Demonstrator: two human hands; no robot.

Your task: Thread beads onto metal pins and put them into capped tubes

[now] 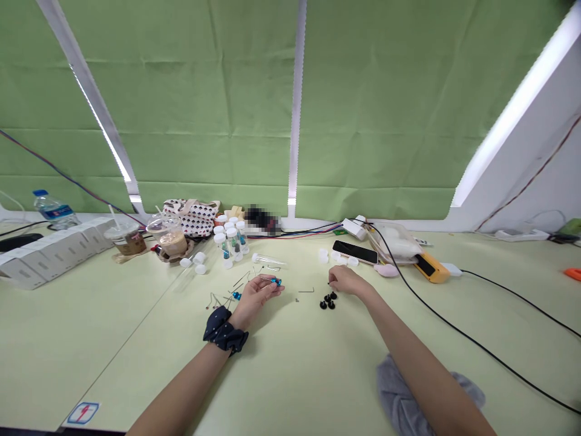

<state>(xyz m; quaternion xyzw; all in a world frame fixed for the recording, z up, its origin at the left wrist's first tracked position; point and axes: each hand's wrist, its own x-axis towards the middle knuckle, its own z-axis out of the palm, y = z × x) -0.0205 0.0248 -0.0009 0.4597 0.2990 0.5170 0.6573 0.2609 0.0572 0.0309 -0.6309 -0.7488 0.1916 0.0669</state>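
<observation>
My left hand [259, 297], with a dark dotted scrunchie [224, 330] at the wrist, pinches a small shiny blue metal part [276, 282] at its fingertips. Beside that hand another blue metal part [236, 295] lies among several thin bent metal rods [218, 299]. My right hand [344, 280] is closed at the fingertips on a tiny black part [329, 283], mostly covered by the fingers. Just below it, several small black disc-shaped pieces with stems [327, 298] stand on the table. Between the hands lie an L-shaped hex key [307, 290] and a tiny metal bit [297, 300].
Capped clear tubes [232, 238] stand behind my left hand, and an uncapped tube [269, 260] lies flat. White caps [199, 259], drink cups [167, 236] and white boxes [57, 251] are leftward. A phone [355, 252], yellow device [431, 267] and black cable [436, 315] lie rightward.
</observation>
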